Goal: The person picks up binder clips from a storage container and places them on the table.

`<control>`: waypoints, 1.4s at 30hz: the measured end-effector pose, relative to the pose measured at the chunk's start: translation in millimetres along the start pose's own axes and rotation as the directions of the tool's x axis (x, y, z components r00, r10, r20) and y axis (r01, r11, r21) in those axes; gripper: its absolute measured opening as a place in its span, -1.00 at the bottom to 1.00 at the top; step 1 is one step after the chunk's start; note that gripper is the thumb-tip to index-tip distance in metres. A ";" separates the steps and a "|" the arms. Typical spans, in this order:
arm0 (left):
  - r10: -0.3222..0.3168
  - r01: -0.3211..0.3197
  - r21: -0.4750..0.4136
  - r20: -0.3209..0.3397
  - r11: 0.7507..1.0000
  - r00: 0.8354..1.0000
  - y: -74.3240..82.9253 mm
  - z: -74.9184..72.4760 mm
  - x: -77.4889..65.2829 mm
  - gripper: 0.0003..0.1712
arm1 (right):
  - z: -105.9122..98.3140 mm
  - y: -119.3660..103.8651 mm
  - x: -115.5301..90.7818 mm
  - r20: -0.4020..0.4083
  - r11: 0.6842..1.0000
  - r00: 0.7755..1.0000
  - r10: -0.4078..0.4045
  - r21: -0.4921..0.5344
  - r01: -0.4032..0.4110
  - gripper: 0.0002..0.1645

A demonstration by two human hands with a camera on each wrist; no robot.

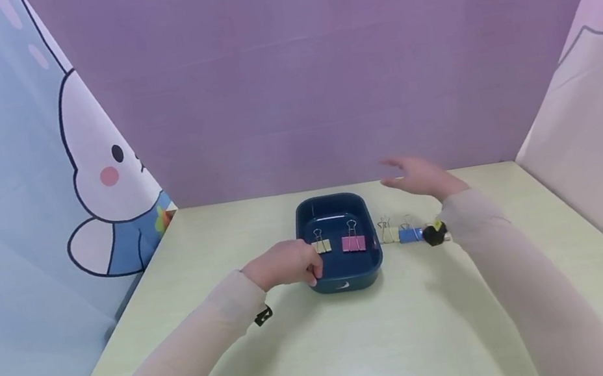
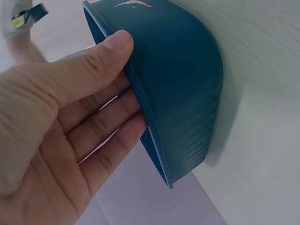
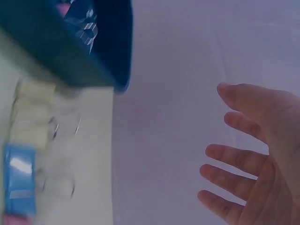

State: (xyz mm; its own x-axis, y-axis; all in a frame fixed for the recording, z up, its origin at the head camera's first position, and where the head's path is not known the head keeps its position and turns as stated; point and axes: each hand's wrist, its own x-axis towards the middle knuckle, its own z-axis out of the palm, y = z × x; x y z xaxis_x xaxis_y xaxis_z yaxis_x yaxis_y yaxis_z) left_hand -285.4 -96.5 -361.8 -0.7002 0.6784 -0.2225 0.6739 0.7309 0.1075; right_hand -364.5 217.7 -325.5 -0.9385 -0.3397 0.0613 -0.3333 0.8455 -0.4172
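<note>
A dark blue plastic bin stands on the table, holding a pale yellow binder clip and a pink binder clip. My left hand pinches its near left rim; in the left wrist view the thumb lies outside the wall and the fingers inside. Raised in the air beyond the bin's right side, my right hand holds nothing, its fingers spread apart in the right wrist view. Below it, right of the bin, are pale yellow binder clips and a blue binder clip, partly hidden by the wrist device.
A black wrist device sits under the right cuff. The pale table ends at a purple cloth backdrop. Printed cloths hang at the left and right sides. In the right wrist view, a blurred pink piece lies beside the blue clip.
</note>
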 end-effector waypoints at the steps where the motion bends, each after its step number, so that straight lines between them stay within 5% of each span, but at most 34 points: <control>1: -0.001 0.001 0.000 0.000 1.000 1.000 -0.1 0.1 0.1 -0.90 | 0.2 -8.3 4.6 -0.008 1.000 1.000 -0.008 0.002 0.008 -0.28; 7: -0.001 0.001 -0.006 0.001 1.000 1.000 -1.7 0.8 0.9 -0.89 | 15.2 -49.7 30.8 0.016 0.999 0.999 -0.042 0.008 0.042 -0.34; 12: 0.030 -0.030 0.001 -0.006 1.000 1.000 -2.2 0.7 1.9 -0.89 | 42.3 -68.4 45.1 0.119 0.987 0.992 -0.053 -0.144 0.069 -0.39; 18: 0.061 -0.061 0.006 -0.017 0.998 0.998 0.0 1.0 0.3 -0.90 | 68.6 -80.7 45.9 0.283 0.973 0.958 -0.054 -0.200 0.114 -0.48; 25: 0.070 -0.070 0.007 -0.021 0.997 0.997 3.9 -1.0 -0.1 -0.90 | 77.0 -79.5 39.2 0.392 0.956 0.920 0.003 -0.272 0.112 -0.59; 33: 0.077 -0.077 0.015 -0.014 0.997 0.997 2.7 -0.2 -0.1 -0.90 | 79.1 -74.6 34.0 0.384 0.966 0.923 0.012 -0.243 0.088 -0.68; 42: 0.077 -0.077 0.010 -0.012 0.997 0.997 0.5 -0.8 -2.0 -0.90 | 85.2 -65.6 41.8 0.342 0.980 0.936 -0.078 -0.147 0.136 -0.82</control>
State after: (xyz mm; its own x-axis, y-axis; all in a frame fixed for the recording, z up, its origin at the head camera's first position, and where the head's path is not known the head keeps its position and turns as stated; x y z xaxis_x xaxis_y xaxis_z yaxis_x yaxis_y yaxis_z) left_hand -283.9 -97.4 -360.5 -0.6492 0.7334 -0.2018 0.7280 0.6759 0.1148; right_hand -374.2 112.9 -372.9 -0.8219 -0.5252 -0.2204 -0.4670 0.8429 -0.2673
